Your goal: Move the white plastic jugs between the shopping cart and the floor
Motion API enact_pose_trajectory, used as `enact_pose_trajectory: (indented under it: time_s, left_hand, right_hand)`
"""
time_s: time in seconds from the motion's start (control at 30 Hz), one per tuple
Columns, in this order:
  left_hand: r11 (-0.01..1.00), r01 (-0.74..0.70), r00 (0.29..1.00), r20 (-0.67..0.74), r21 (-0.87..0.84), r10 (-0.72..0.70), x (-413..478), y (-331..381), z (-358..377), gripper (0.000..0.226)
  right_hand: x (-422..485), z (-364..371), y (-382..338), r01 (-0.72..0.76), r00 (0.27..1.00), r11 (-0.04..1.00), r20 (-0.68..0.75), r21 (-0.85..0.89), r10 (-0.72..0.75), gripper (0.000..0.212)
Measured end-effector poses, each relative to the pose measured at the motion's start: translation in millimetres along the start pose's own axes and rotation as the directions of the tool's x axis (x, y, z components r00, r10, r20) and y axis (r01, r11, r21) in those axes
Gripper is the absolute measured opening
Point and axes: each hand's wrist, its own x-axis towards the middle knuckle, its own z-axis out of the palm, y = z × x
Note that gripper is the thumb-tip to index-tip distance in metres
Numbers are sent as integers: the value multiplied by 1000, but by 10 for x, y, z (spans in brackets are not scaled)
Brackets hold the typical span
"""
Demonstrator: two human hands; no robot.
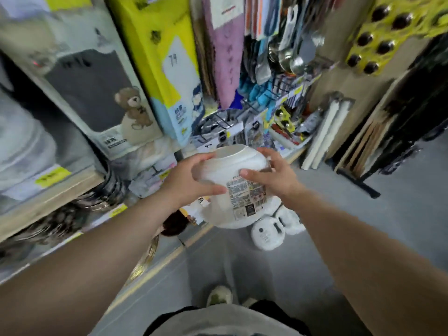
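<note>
Shelves (48, 180) stand left of a grey floor (363, 226). The left hand (189, 180) and right hand (274, 175) grip one jug (232, 166) from two sides. Other jugs (266, 235) lie on the floor.

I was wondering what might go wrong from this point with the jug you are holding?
1. The left grip and right grip clasp the white jug by its smooth sides, so it may slip.
2. It is tipped base-up with its cap hidden; a loose cap might leak.
3. The jugs on the floor appear just below it, so lowering it could knock them.
</note>
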Motion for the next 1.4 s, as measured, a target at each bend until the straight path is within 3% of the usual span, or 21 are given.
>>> enact_pose_trajectory:
  time_s: [0.13,0.3,0.47,0.6,0.9,1.07,1.3,1.4]
  left_hand:
    - [994,74,975,-205,-75,-88,-470,-32,-251,82]
    - [966,125,866,-450,-225,-217,-1318,-134,-351,85]
    - [921,142,691,-630,-363,-355,-2325,-316,-419,76]
    - [893,172,515,-735,-416,-442,-3295,-570,-480,81]
    - [838,196,159,-827,-510,-540,-5657,-1225,-863,79]
    - [819,204,-52,-841,-536,-538,-6885,-1469,-1045,79]
    - [780,206,-327,-793,-591,-514,-8280,-1740,-1243,78]
    - [753,214,-435,-751,-623,-498,-8778,-1970,-1381,83]
  right_hand:
    - [-1,335,-258,68,968,994,245,-87,-44,76]
    - [-139,869,-410,167,848,976,525,-143,-68,76]
    - [-571,1642,-348,309,688,931,721,-193,-79,86]
    - [-1218,2364,-235,363,522,915,851,-174,-45,81]
    - [-3090,4234,286,427,234,896,972,-123,22,86]
    - [-4237,5208,550,409,55,910,997,-72,54,101]
    - [-5614,6323,890,391,-200,920,972,-34,121,84]
    - [-6110,6870,1047,417,-305,909,940,-13,153,88]
